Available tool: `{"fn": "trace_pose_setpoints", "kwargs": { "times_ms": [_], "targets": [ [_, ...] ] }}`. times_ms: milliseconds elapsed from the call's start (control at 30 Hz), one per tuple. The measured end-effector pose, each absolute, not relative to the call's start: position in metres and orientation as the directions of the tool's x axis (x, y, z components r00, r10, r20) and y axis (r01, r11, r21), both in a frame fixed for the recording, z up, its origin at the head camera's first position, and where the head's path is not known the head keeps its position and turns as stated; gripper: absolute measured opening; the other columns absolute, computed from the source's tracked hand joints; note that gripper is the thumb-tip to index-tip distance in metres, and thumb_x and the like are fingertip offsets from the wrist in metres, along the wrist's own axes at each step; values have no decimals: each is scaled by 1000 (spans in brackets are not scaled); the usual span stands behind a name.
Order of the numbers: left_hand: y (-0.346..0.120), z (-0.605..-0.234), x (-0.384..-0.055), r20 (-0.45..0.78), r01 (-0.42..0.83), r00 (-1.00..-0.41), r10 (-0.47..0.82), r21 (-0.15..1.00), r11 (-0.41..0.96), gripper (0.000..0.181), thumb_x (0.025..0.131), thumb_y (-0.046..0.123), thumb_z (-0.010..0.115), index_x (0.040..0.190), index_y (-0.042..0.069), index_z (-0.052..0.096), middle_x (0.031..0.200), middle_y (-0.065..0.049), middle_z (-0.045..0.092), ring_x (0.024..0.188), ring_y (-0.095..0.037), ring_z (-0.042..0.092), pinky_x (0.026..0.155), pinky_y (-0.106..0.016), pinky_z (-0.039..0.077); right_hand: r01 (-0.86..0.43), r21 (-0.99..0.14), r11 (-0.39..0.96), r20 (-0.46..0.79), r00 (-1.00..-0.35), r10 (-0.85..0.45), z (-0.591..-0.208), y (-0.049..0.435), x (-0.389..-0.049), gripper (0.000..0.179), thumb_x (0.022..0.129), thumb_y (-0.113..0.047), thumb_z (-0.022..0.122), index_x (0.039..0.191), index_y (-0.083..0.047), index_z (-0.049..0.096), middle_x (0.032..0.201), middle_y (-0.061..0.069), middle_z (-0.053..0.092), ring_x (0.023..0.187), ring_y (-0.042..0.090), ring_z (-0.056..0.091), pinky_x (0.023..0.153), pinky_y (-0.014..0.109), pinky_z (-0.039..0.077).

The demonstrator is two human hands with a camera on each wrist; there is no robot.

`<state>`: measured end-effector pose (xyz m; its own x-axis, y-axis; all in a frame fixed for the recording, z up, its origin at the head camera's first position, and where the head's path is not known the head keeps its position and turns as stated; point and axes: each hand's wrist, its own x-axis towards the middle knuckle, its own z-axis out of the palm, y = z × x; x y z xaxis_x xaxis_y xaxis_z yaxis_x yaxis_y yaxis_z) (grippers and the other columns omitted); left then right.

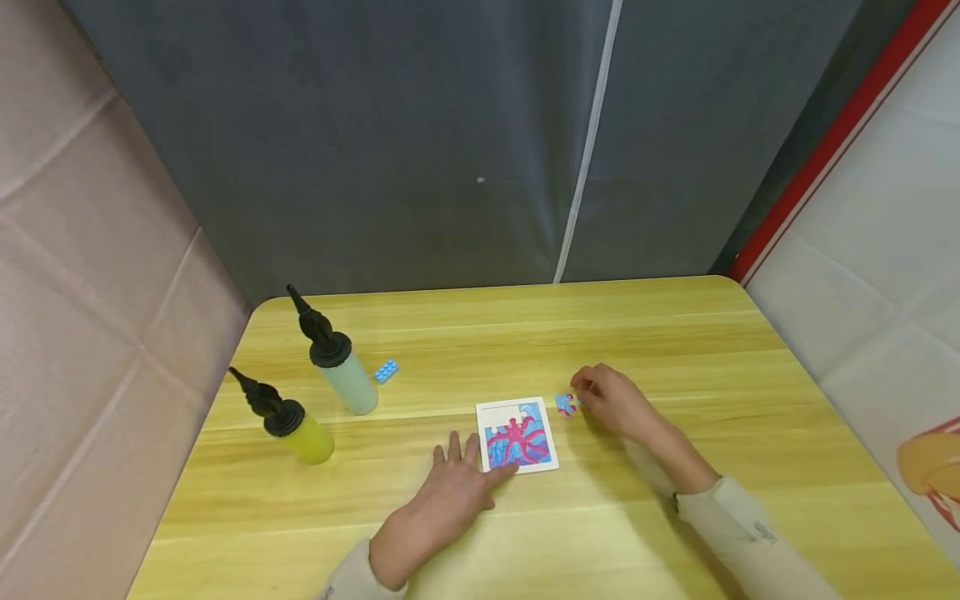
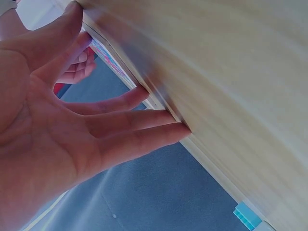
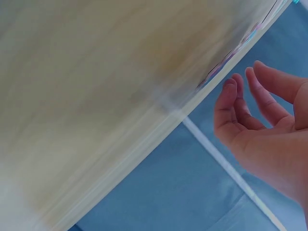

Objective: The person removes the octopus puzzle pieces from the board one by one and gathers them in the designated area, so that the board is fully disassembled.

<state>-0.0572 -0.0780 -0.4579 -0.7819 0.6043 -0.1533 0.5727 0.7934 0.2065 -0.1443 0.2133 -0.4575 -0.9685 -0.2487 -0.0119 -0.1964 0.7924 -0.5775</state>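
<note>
A square jigsaw puzzle (image 1: 517, 435) with a white border shows a pink octopus on blue, and a white gap lies at its upper left. My left hand (image 1: 453, 492) rests palm down at its lower left corner, fingers spread on the table and thumb along the bottom edge. The left wrist view has that hand's straight fingertips (image 2: 185, 130) against the tabletop. Right of the puzzle lie loose jigsaw pieces (image 1: 565, 406), partly covered by my right hand (image 1: 613, 403). That hand hovers just above them with loosely bent fingers; nothing shows between them in the right wrist view.
Two hand pumps with black nozzles stand at the left of the wooden table (image 1: 645, 333), one pale green (image 1: 351, 385) and one yellow (image 1: 309, 440). Beside the green pump lies a blue toy brick (image 1: 386, 372). A dark grey curtain (image 1: 420, 167) hangs behind the table.
</note>
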Motion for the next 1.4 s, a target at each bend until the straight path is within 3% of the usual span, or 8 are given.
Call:
{"fn": "trace_pose_setpoints", "kwargs": {
  "times_ms": [300, 700, 1033, 1400],
  "targets": [
    [-77, -457, -58, -167, 561, -788, 593, 204, 802, 57, 92, 30, 73, 147, 37, 58, 149, -36, 49, 136, -64, 45, 102, -69, 49, -277, -597, 753, 5, -940, -341, -456, 194, -136, 17, 96, -2, 65, 112, -1, 72, 94, 5, 65, 81, 14, 58, 72, 27, 52],
    [-76, -455, -58, -211, 521, -803, 557, 207, 828, 63, 94, 33, 73, 153, 24, 52, 154, -32, 45, 141, -60, 41, 108, -67, 45, -372, -544, 752, -26, -889, -458, -457, 169, -132, 18, 97, -5, 67, 113, -8, 76, 104, 4, 67, 83, 12, 55, 74, 25, 50],
    [-75, -453, -58, -222, 528, -801, 557, 177, 830, 62, 96, 35, 71, 153, 24, 51, 155, -30, 45, 141, -59, 43, 108, -66, 46, -364, -517, 775, -65, -886, -460, -457, 161, -130, 20, 98, -9, 69, 115, -9, 78, 104, 3, 64, 84, 11, 53, 73, 22, 48],
    [-76, -457, -58, -208, 536, -799, 563, 174, 826, 62, 95, 35, 72, 153, 24, 52, 154, -30, 46, 140, -59, 44, 107, -65, 47, -426, -483, 765, -9, -871, -491, -461, 157, -130, 16, 96, -5, 70, 110, -11, 77, 106, 5, 61, 89, 14, 52, 78, 27, 52]
  ]
}}
